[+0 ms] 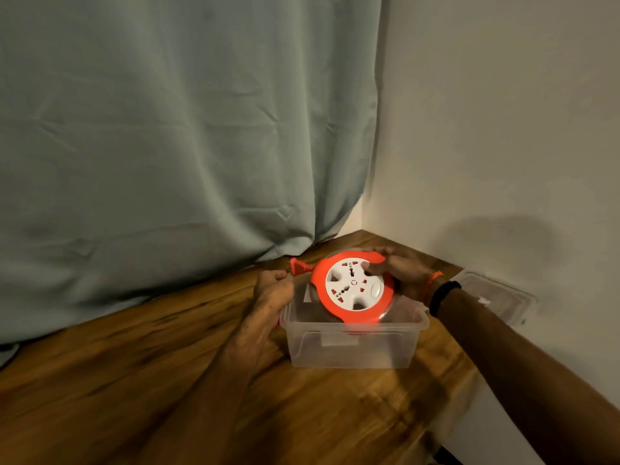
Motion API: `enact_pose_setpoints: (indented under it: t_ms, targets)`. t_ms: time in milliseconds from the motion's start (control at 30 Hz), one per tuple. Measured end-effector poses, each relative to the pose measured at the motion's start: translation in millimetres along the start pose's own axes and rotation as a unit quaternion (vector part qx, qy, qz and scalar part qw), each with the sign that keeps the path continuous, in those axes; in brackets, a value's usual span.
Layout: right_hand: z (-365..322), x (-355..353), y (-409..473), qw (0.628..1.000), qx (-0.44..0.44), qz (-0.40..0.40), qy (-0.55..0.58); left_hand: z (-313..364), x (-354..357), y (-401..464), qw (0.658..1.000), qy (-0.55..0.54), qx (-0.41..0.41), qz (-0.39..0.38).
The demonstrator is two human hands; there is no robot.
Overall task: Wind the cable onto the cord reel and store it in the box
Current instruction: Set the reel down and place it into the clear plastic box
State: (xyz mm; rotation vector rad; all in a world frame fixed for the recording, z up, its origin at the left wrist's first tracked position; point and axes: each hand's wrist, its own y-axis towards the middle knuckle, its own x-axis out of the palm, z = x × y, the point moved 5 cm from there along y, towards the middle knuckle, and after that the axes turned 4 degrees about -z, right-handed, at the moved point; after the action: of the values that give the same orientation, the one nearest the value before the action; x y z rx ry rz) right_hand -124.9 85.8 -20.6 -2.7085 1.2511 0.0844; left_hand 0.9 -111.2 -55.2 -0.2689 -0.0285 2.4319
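Observation:
An orange cord reel (352,286) with a white socket face sits tilted in the open top of a clear plastic box (352,344) on the wooden table. My right hand (399,268) grips the reel's far right rim, thumb on the white face. My left hand (273,288) is closed at the box's left edge, pinching something thin beside an orange plug (298,267) that sticks out behind the reel. The cable itself is hidden from view.
A clear lid (496,297) lies to the right against the white wall. A grey-green curtain (184,129) hangs down to the wooden table (167,380) behind the box. The table's right edge runs close to the wall.

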Motion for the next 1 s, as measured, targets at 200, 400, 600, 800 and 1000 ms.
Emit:
enact_pose_setpoints:
  t_ms: [200,400,600,800,1000]
  targets:
    - [12.1,3.4,1.9,0.994,0.051,-0.029,-0.088,-2.8,0.5,2.3,1.0,-0.025,0.01,-0.004]
    - [16.3,6.6,-0.1,0.974,0.097,-0.017,-0.203,-4.1,2.4,3.7,1.0,-0.022,0.0,-0.009]
    - [15.4,-1.6,-13.2,0.967,0.083,0.048,-0.236,-4.6,3.3,6.3,1.0,-0.013,0.014,0.001]
    - [15.2,9.3,-11.2,0.939,0.011,0.064,-0.337,-3.7,4.2,5.7,1.0,-0.012,0.013,0.003]
    - [18.0,8.7,-9.4,0.923,0.005,0.11,-0.369,-3.4,4.4,2.7,1.0,-0.006,0.014,0.0]
